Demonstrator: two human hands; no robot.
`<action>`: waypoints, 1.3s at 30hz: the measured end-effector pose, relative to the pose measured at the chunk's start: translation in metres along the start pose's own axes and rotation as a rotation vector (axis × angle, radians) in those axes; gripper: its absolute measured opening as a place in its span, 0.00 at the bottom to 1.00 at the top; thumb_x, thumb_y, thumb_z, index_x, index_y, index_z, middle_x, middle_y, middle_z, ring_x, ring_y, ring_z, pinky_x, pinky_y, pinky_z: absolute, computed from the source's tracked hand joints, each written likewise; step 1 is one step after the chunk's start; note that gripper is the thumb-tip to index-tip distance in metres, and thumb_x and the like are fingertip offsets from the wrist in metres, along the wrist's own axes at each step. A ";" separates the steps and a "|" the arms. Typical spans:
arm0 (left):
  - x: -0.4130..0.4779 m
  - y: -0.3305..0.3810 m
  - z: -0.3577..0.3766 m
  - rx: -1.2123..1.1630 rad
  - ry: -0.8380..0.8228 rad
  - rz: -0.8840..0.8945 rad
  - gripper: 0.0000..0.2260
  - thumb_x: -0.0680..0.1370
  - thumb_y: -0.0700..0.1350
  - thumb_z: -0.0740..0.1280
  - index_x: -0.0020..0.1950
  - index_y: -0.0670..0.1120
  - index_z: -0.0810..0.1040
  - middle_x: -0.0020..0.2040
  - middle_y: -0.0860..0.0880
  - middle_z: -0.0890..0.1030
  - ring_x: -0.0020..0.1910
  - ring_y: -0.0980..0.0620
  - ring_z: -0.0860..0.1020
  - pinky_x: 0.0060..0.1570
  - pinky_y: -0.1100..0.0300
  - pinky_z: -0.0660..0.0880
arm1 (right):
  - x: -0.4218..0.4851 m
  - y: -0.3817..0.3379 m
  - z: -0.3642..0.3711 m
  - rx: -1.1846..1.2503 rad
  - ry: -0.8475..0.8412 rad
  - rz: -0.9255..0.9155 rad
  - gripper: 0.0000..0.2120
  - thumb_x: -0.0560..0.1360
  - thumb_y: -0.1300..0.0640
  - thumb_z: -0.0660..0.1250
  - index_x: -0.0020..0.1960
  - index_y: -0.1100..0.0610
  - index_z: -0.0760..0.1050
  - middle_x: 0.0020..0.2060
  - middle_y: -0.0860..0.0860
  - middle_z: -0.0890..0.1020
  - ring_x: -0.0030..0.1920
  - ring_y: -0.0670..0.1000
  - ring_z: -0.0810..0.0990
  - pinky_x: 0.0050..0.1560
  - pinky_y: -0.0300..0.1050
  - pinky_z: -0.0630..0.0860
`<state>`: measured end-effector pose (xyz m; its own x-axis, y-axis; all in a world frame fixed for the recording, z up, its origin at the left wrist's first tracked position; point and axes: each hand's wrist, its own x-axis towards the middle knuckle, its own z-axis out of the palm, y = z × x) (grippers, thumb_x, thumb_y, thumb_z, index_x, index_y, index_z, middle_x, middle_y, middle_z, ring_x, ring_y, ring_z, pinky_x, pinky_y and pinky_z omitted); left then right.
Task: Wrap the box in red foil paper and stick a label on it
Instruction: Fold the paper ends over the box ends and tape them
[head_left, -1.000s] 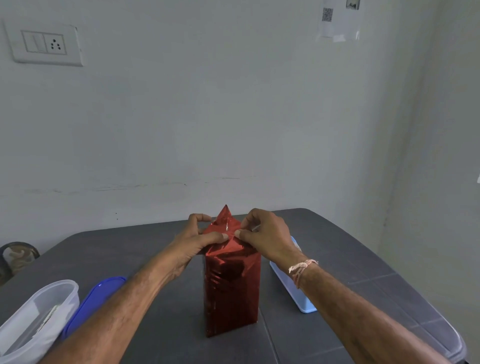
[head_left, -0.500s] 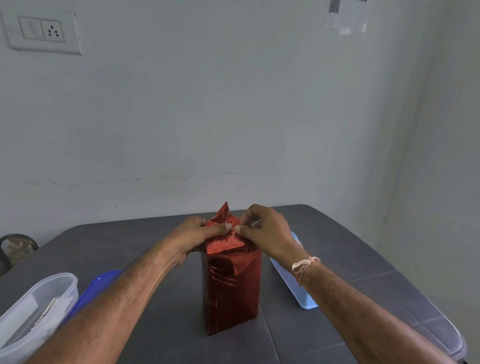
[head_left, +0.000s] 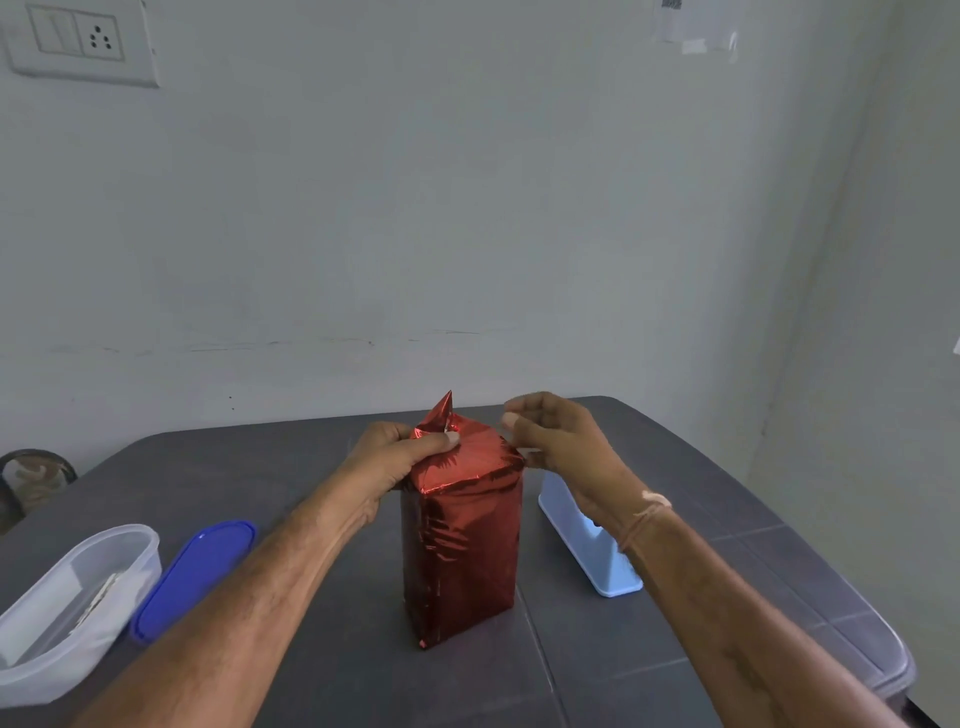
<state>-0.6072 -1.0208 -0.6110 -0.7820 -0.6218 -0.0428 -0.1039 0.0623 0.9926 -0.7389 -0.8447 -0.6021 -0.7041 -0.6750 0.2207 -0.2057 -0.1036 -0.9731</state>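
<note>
The left hand (head_left: 395, 462) grips the top left of the box (head_left: 462, 556), thumb pressed flat on the folded red foil. The right hand (head_left: 558, 441) is just beside the top right edge, fingers curled; whether it pinches anything cannot be told. The box stands upright in the middle of the grey table (head_left: 649, 649), long axis vertical, one corner towards the camera. A loose foil flap (head_left: 444, 410) points straight up at its top. A blue lid (head_left: 195, 577) lies to the left.
</note>
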 end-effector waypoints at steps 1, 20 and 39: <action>-0.001 0.000 0.000 0.001 0.005 0.002 0.10 0.70 0.48 0.81 0.41 0.44 0.85 0.39 0.44 0.87 0.35 0.51 0.82 0.42 0.59 0.77 | -0.005 0.003 -0.007 0.042 0.027 0.009 0.07 0.79 0.60 0.72 0.57 0.60 0.81 0.45 0.54 0.83 0.41 0.47 0.83 0.41 0.39 0.80; 0.004 -0.004 -0.002 -0.013 0.010 -0.002 0.20 0.69 0.48 0.81 0.53 0.37 0.85 0.46 0.40 0.87 0.41 0.47 0.83 0.50 0.54 0.80 | -0.023 0.083 -0.109 -0.333 0.233 0.560 0.14 0.78 0.58 0.74 0.55 0.69 0.80 0.55 0.62 0.82 0.52 0.59 0.83 0.46 0.51 0.86; 0.001 -0.006 -0.004 -0.009 0.013 -0.024 0.17 0.69 0.48 0.81 0.50 0.39 0.85 0.46 0.40 0.87 0.41 0.47 0.84 0.49 0.54 0.80 | -0.048 0.084 -0.099 0.013 0.326 0.562 0.10 0.79 0.59 0.71 0.54 0.66 0.78 0.59 0.61 0.79 0.58 0.63 0.83 0.52 0.63 0.84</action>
<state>-0.6047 -1.0247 -0.6163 -0.7712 -0.6333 -0.0650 -0.1169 0.0404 0.9923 -0.7899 -0.7483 -0.6881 -0.8727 -0.3727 -0.3156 0.2609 0.1904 -0.9464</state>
